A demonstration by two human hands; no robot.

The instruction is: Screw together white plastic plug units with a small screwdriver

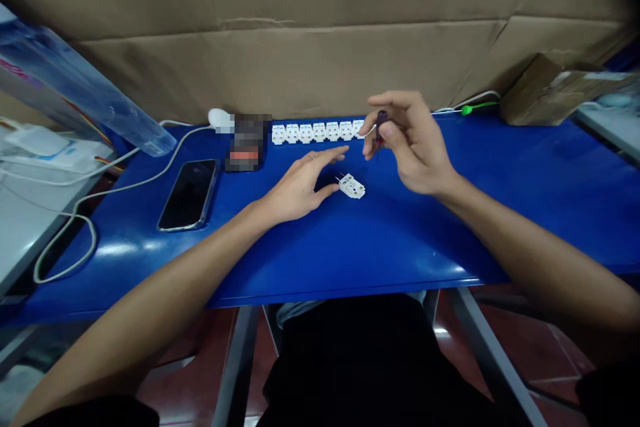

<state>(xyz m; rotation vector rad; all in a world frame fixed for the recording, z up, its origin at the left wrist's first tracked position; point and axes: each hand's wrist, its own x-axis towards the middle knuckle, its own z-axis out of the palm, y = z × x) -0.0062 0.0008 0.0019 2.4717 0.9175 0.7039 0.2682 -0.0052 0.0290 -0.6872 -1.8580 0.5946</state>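
My left hand (300, 181) lies low over the blue table (430, 227), fingers spread and holding nothing. Its thumb ends just left of a small white terminal connector (353, 186) with two metal pins, and I cannot tell whether they touch. My right hand (413, 143) is raised above the table, pinching a small screwdriver with a dark purple handle (381, 125). Its shaft is mostly hidden by the fingers. Behind my hands stands a row of several white terminal connectors (315, 133), its right end partly hidden by my right hand.
A black smartphone (189, 195) lies left, with a white cable (75, 220) curving beside it. A pixelated dark object (246, 143) and a white rounded object (220, 120) stand behind. Cardboard lines the back; a cardboard box (545, 93) sits right.
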